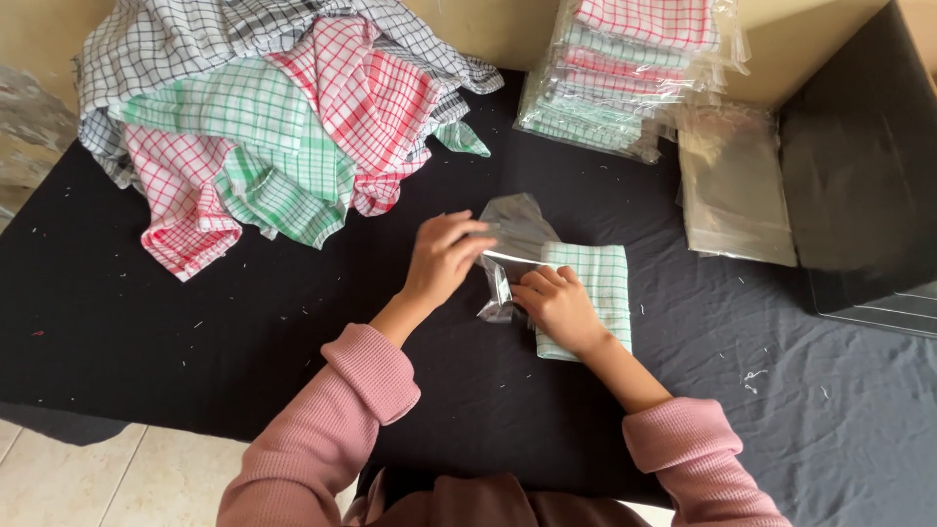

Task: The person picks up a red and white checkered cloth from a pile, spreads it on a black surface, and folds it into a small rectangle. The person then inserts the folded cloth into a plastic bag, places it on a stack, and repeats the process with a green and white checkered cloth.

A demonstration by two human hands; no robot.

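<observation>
While the right hand point(558, 307) presses flat, fingers curled, on a folded green-and-white checked cloth point(595, 293), the left hand point(444, 256) pinches the mouth of a thin clear plastic bag point(515, 239) between fingertips, the crinkled film bunched at the cloth's left edge. The cloth is a neat soft rectangle, lying near the middle of a table covered in black fabric point(195, 322) that is speckled with pale lint and thread ends. At the far left sits one loose heap of unfolded checked cloths point(273, 117), woven cotton in red, green and grey grids. At the far right stands one stack of bagged cloths point(625, 78), glossy and slippery-looking; how many it holds I cannot tell. Beside it lies a flat pile of empty clear bags point(737, 185), just next to a dark box point(864, 166) at the table's right edge. Bare black fabric stretches wide on both sides of the hands.
</observation>
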